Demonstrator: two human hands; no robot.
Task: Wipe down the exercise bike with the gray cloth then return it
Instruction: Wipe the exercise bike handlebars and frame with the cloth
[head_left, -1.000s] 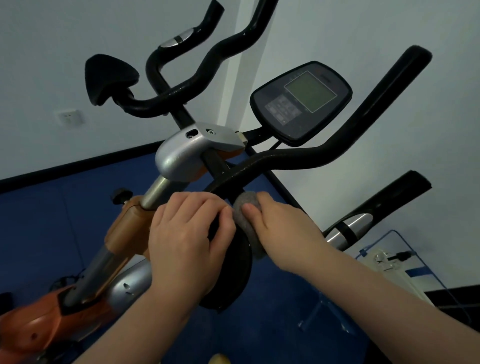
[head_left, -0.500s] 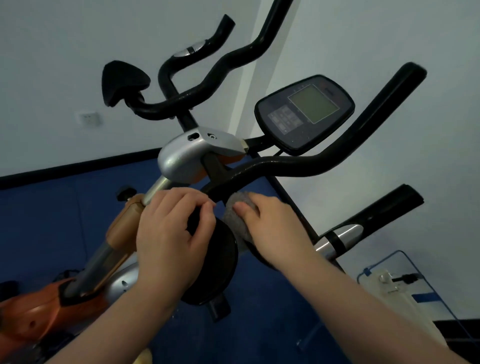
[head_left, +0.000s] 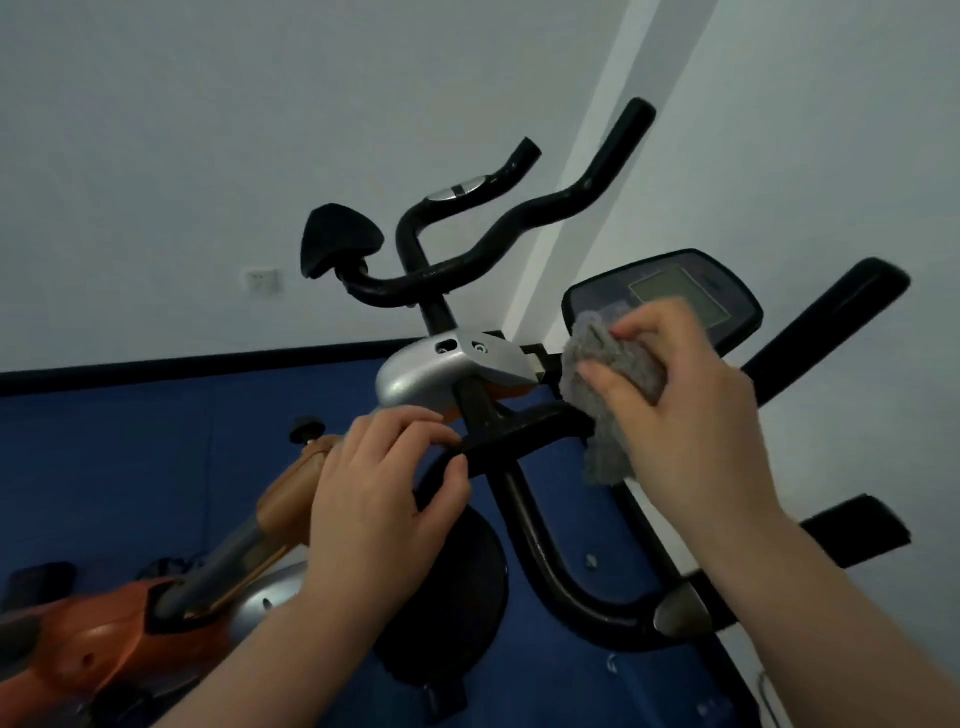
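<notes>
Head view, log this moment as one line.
phase: wiping bike | right hand: holds cloth against console edge | left hand: grips handlebar | return: not yet done

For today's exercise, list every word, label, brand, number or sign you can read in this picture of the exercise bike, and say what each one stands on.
No text can be read anywhere in the picture.
Console: the screen looks blank, and its button panel is hidden behind the gray cloth in the right hand.
Wall socket: no legible marking.
Lower right corner: faint pale marks, too blurred to read.
</notes>
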